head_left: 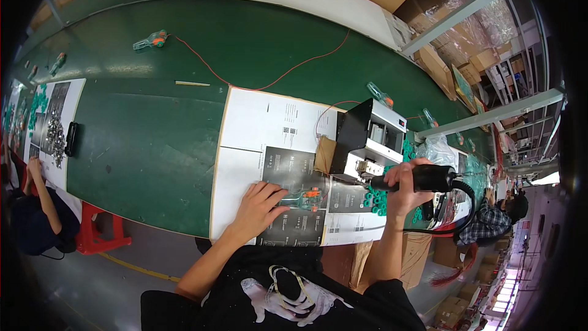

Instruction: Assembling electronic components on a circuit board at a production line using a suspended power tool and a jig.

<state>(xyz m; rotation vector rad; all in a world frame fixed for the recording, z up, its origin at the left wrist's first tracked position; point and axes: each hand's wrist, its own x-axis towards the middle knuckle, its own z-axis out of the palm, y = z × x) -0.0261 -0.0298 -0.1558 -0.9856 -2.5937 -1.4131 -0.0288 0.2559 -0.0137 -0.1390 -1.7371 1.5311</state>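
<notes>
My left hand (256,208) rests low over the dark printed sheet. Its thumb and fingers close round one end of a see-through teal plastic housing (304,200) with orange parts, which lies on the sheet. In my right hand (402,187) is a black electric screwdriver (433,178), held almost level with its tip pointing left. The tip is at the front of a black and white screw feeder (370,141); whether it touches, I cannot tell. Green plastic rings (376,201) lie below the screwdriver, partly hidden by my hand.
White and black printed board (245,122) covers the green table (147,129). A red wire runs from another teal housing (151,40) at the far left. The screwdriver's black cable (470,208) loops at right. Metal posts rise on the right. People sit at both sides.
</notes>
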